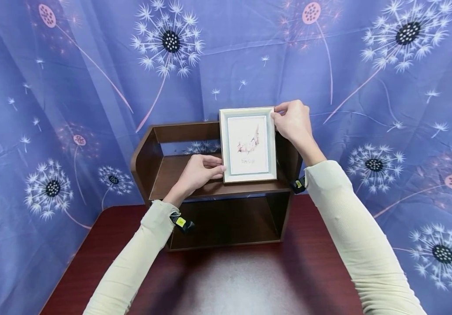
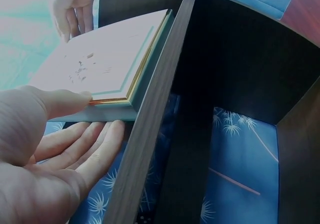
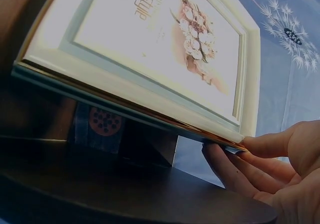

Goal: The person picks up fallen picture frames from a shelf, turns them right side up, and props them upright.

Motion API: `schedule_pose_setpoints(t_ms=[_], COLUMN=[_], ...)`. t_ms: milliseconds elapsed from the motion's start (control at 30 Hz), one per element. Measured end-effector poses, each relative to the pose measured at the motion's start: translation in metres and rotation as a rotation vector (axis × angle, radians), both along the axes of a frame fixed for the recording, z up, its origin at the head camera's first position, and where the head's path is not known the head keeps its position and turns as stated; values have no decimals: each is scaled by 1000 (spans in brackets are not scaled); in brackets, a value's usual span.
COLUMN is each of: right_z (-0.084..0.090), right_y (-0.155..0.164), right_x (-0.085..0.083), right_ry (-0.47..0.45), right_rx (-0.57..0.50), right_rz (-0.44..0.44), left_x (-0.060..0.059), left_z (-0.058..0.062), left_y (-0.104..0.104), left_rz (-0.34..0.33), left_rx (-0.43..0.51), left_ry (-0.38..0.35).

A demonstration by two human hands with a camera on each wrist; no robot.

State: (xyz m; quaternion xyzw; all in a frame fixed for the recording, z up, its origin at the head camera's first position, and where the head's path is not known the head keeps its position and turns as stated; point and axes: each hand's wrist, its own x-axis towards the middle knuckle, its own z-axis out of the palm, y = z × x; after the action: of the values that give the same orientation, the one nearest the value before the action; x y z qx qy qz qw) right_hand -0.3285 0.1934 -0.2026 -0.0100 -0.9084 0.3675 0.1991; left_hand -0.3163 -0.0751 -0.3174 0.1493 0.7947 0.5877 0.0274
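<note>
- Head view, picture frame (image 1: 248, 145): white, portrait format, standing upright on the upper board of the shelf unit (image 1: 178, 175), towards its right end. Its bottom edge rests on the board, so the hands only need to steady it, not carry it.
- Left hand (image 1: 199, 171): grip pinching the frame's lower left corner, thumb on the front edge and fingers behind; in the left wrist view the thumb (image 2: 60, 102) presses the face while the fingers (image 2: 85, 149) lie flat under the back.
- Right hand (image 1: 293, 120): grip pinching the upper right corner, thumb in front, fingers (image 3: 235, 169) behind, probably to keep it from tipping.
- Shelf unit: dark brown wood, two open levels, set on a reddish-brown table (image 1: 233, 284).
- Backdrop (image 1: 387, 87): blue cloth printed with dandelion heads, hung behind and to both sides.
</note>
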Motion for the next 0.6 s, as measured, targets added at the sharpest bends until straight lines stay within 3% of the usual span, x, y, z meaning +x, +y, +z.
schedule_pose_setpoints(t_ms=[133,233,467,600], right_z=[2,5,7,5], right_y=[2,6,21,30], right_x=[4,10,31,44], right_ry=[27,48,7,-48], right_rx=[17,39,119,174], right_rz=[2,10,126,171], left_x=[2,8,39,57], left_z=[4,14,63,86], left_y=[-2,-9,-49,-76], left_rz=[2,16,100,139], left_rx=[-33,-99,-406,-510], left_ry=[26,96,421,619])
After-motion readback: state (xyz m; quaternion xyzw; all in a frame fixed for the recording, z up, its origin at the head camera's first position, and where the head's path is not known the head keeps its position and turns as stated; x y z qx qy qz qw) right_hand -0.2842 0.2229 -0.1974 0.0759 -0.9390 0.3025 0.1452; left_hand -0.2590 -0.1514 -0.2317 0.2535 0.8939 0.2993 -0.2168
